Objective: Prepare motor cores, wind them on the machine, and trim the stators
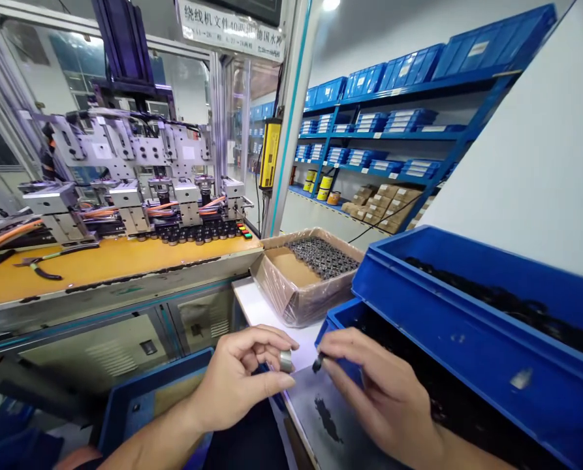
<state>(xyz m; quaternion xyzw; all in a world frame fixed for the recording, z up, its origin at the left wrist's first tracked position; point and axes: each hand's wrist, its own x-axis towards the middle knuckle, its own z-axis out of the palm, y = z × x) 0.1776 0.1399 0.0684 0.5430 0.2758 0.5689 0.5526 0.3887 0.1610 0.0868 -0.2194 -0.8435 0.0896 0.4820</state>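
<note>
My left hand (245,369) is closed around a small silvery metal ring (285,360), held between the thumb and fingers. A short gap to the right, my right hand (377,391) pinches a small black part (317,363) between thumb and forefinger; its exact kind is too small to make out. Both hands are over the edge of a white side table (301,385), which carries a dark smudge below the right hand. The metal ring and the black part are apart from each other.
Right of my hands are two stacked blue bins (467,326) holding black parts. A plastic-lined carton (296,303) of small parts stands ahead. At left, a winding machine (139,150) rises over a yellow bench (100,261) with pliers (41,267). Blue shelves (393,136) stand behind.
</note>
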